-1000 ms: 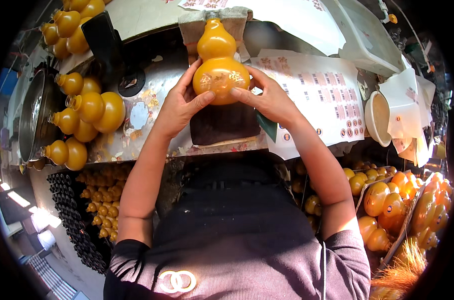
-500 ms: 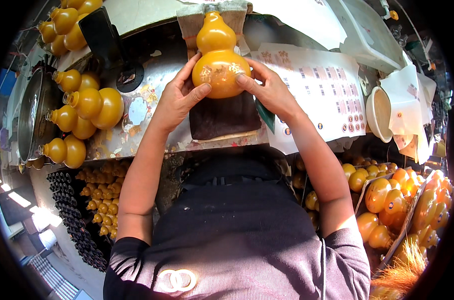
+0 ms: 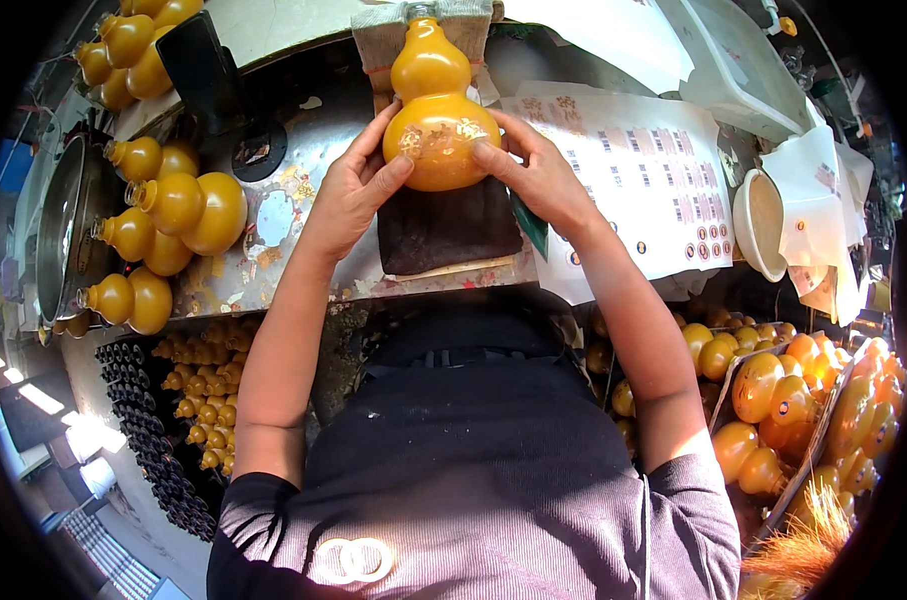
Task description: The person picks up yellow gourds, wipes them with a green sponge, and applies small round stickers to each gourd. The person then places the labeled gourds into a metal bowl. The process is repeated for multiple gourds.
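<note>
A glossy amber gourd-shaped bottle (image 3: 430,70) lies with its clear neck on a grey cloth pad (image 3: 375,45) and its round base toward me. Pale gold decoration marks the wide lower bulb. My left hand (image 3: 361,190) grips that bulb from the left, thumb on the near side. From the right, my right hand (image 3: 538,175) holds the same bulb, its thumb pressed beside the decoration. Beneath the base is a dark brown pad (image 3: 448,235). A green flat piece (image 3: 530,228) sits by my right wrist.
Several more amber gourd bottles (image 3: 213,213) stand at the left beside a round metal pan (image 3: 63,220). A phone on a stand (image 3: 195,70) is behind them. Sticker sheets (image 3: 663,180), a shallow bowl (image 3: 758,228) and a clear plastic bin (image 3: 738,70) occupy the right. Below right are crates of bottles (image 3: 773,400).
The gourd bottle has shifted very slightly away from me, and both hands moved with it. My left thumb sits a little higher on the bulb.
</note>
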Action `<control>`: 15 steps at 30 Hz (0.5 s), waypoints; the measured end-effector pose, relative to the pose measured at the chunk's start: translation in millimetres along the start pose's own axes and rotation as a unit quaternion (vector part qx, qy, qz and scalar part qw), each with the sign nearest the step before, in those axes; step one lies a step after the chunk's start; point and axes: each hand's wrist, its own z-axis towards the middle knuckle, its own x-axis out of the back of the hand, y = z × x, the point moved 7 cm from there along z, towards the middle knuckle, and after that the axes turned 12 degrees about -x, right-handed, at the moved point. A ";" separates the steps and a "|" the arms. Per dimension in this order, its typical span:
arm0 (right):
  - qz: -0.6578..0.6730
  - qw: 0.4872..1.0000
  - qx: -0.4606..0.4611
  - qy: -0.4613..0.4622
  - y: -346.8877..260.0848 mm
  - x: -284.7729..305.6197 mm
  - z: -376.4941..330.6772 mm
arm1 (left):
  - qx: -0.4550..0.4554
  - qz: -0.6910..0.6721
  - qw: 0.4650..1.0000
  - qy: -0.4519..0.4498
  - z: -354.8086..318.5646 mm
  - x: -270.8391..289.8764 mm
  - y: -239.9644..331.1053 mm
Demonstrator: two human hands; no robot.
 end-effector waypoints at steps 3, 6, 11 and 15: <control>0.000 1.000 -0.001 -0.003 0.1 -0.7 -1.5 | -0.004 0.002 1.000 -0.011 -0.6 -2.1 3.4; 0.000 1.000 -0.006 -0.006 -0.9 -0.2 -2.0 | -0.001 -0.003 1.000 -0.015 -2.4 -5.3 6.6; 0.011 1.000 0.003 -0.016 -6.2 -0.7 -5.1 | 0.002 -0.017 1.000 -0.021 -3.2 -7.0 6.7; 0.006 1.000 0.014 -0.007 -3.9 -0.1 -5.8 | 0.000 -0.022 0.999 -0.030 -3.8 -5.9 3.9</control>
